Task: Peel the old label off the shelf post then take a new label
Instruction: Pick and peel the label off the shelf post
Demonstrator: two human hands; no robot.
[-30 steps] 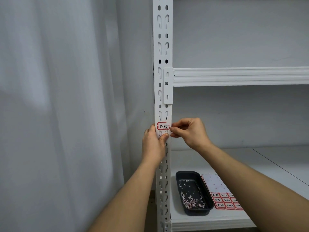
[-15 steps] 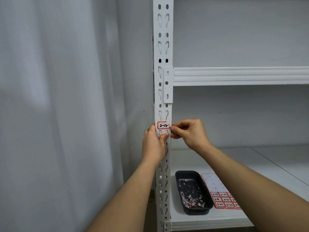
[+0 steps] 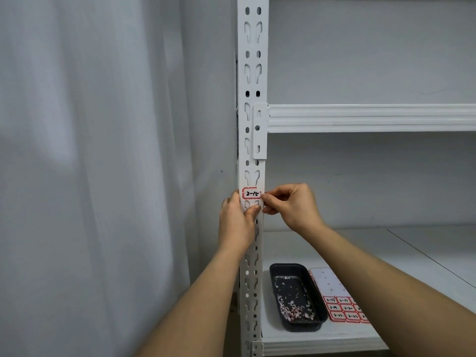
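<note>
A dark tray (image 3: 296,297) sits on the lower shelf (image 3: 360,243), near its front left corner, with pale paper scraps (image 3: 296,310) heaped toward its near end. A grey curtain (image 3: 90,163) hangs at left. An upper shelf (image 3: 371,118) crosses at right.

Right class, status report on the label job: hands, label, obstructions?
Left hand grips post. Right hand picks at old label edge. Label on post. No obstruction.

left hand (image 3: 238,222) grips post (image 3: 252,73) | right hand (image 3: 292,206) pinches label (image 3: 251,193) edge
</note>
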